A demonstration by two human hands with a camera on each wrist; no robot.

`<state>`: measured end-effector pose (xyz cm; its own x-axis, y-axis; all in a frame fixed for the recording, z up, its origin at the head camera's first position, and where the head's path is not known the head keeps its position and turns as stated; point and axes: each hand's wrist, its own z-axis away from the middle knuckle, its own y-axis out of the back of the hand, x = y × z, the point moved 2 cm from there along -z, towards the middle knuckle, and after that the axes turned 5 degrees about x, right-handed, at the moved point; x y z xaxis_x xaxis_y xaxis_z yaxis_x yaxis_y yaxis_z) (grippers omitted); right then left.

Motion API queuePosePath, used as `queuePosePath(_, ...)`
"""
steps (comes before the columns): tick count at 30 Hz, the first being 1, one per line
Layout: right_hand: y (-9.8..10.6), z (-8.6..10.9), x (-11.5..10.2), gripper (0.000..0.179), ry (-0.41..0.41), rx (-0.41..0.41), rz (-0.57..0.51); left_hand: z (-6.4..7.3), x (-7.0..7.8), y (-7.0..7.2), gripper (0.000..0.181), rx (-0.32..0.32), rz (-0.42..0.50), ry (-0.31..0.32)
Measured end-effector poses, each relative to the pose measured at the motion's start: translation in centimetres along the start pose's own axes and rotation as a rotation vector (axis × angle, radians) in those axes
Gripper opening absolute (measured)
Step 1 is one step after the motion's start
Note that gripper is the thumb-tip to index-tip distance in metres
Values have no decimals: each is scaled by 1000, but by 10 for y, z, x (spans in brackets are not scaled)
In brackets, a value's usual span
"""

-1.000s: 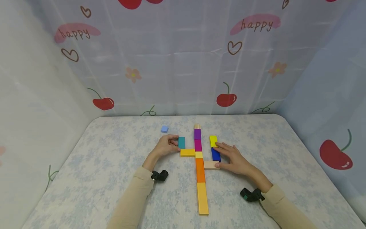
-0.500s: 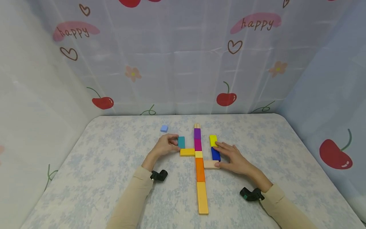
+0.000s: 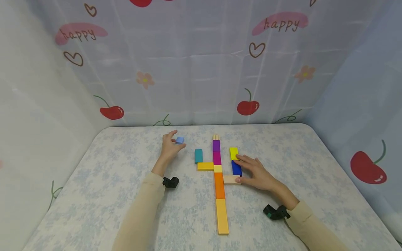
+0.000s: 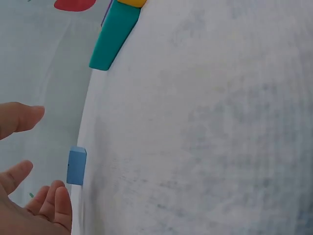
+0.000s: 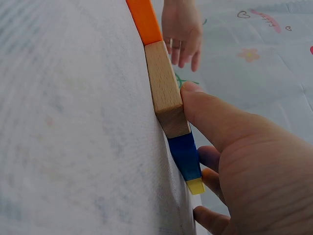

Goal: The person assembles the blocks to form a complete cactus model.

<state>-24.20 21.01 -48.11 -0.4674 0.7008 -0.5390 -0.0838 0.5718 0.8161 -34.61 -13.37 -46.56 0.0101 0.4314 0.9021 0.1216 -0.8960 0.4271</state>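
My left hand (image 3: 170,148) is spread around a small light blue block (image 3: 179,140) at the back left. The left wrist view shows a gap between its fingers and that block (image 4: 76,166). My right hand (image 3: 259,175) rests its thumb on a plain wooden block (image 3: 231,180), also seen in the right wrist view. Its other fingers lie at the blue block (image 3: 237,168) and the yellow block (image 3: 233,153). A teal block (image 3: 199,156) stands beside a golden-yellow block (image 3: 205,166), with neither hand on them.
A column of blocks runs down the middle: purple (image 3: 216,145), magenta (image 3: 217,158), orange (image 3: 219,185) and a long light orange block (image 3: 222,217). Several thin pale sticks (image 3: 216,137) top it. A patterned cloth covers the table (image 3: 94,195); curtains (image 3: 194,69) hang behind.
My left hand has left the teal block and moved back and left to the light blue block, its fingers spreading. The right hand stays in place on the blocks.
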Motion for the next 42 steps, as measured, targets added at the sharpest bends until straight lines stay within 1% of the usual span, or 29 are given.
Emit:
queuePosePath(2,0,0,0,67,0,-2,1,-4,-4,0,71,-2,7,28)
queuePosePath(7,-1,0,0,67,-4,-4,1,-10,-12,-1,69,-20,3,63)
queuePosePath(10,-1,0,0,68,-5,0,3,-12,-14,-2,69,-26,-22,60)
queuePosePath(14,-1,0,0,68,-8,0,1,-14,-18,-2,66,-24,-42,41)
queuePosePath(24,0,-1,-1,68,-19,-8,-1,-14,-21,1,52,-37,-43,37)
queuePosePath(31,1,-2,-1,67,-15,-10,0,-15,-22,0,43,-9,-67,32)
queuePosePath(37,0,-1,-1,67,-4,-5,-1,-17,-24,-3,36,42,-105,-5)
queuePosePath(42,1,-1,-2,67,0,-5,-2,-15,-23,-3,33,68,-105,-20)
